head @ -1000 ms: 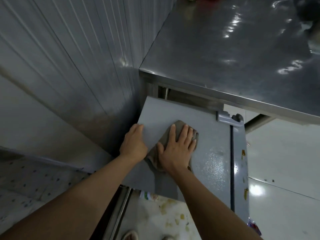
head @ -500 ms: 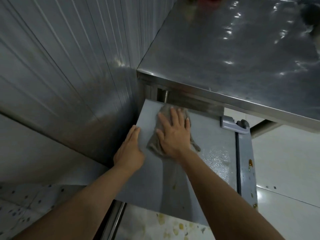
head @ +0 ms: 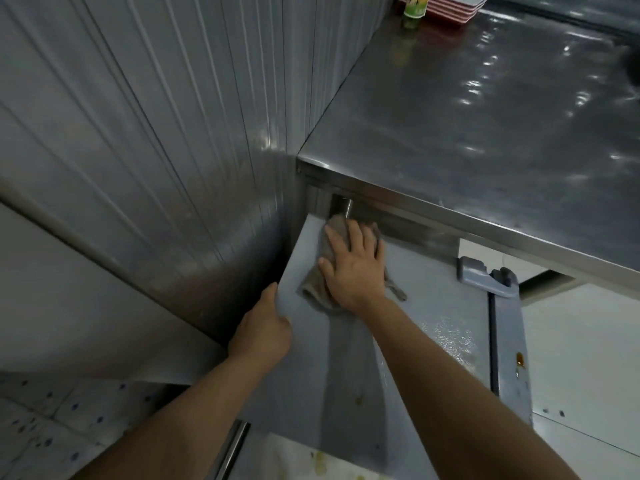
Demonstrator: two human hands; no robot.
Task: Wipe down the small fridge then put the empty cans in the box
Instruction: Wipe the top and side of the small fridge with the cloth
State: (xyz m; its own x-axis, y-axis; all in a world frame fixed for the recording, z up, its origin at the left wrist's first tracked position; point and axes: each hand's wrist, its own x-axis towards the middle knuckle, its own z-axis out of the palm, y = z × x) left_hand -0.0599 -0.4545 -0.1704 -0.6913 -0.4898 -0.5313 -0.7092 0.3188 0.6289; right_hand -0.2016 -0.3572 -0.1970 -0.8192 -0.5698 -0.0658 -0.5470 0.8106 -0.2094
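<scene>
The small grey fridge (head: 426, 341) stands under a steel counter, its flat top facing me. My right hand (head: 356, 268) presses flat on a grey-brown cloth (head: 313, 289) at the far left part of the fridge top, fingers straight and reaching toward the counter's edge. My left hand (head: 263, 327) holds the fridge's left edge, fingers curled over its side. A darker wiped streak runs down the top from the cloth toward me. No cans or box are in view.
The steel counter (head: 485, 126) overhangs the fridge's back. A ribbed metal wall (head: 156, 133) closes the left side. Red trays (head: 446, 8) and a green bottle (head: 414, 12) stand at the counter's far end. The fridge door hinge (head: 485, 277) is at right, with white floor tiles (head: 581, 358) beyond.
My right hand has pushed the cloth away from me, from the middle of the fridge top to its far edge under the counter. My left hand has stayed on the left edge.
</scene>
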